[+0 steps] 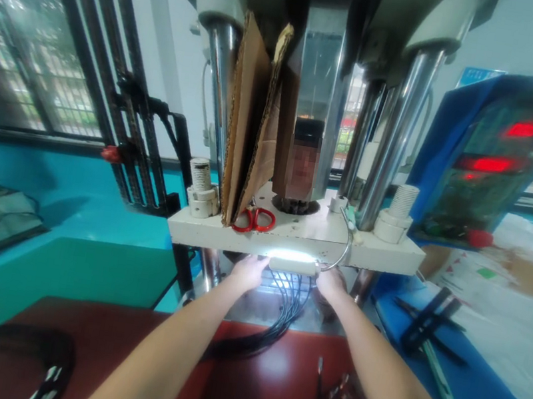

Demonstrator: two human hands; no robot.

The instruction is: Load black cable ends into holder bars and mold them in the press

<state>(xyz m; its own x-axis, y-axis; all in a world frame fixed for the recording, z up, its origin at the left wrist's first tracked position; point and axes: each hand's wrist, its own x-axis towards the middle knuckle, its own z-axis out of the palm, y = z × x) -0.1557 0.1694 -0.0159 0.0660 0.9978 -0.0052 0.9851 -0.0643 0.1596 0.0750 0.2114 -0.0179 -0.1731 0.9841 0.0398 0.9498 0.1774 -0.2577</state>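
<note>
Both my arms reach forward to the gap under the white press plate. My left hand is just left of a lit lamp bar, its fingers curled. By the bar's right end is my right hand, also closed. What either hand grips is hidden by the plate and the fingers. Between them, a bundle of thin black cables runs out of the bright gap and bends left over the red-brown table. A metal surface lies below the cables.
On the plate are red-handled scissors and folded cardboard. Steel columns flank the polished ram. More black cables with metal ends lie on the table. At right are a blue control box and a dark clamp-like tool.
</note>
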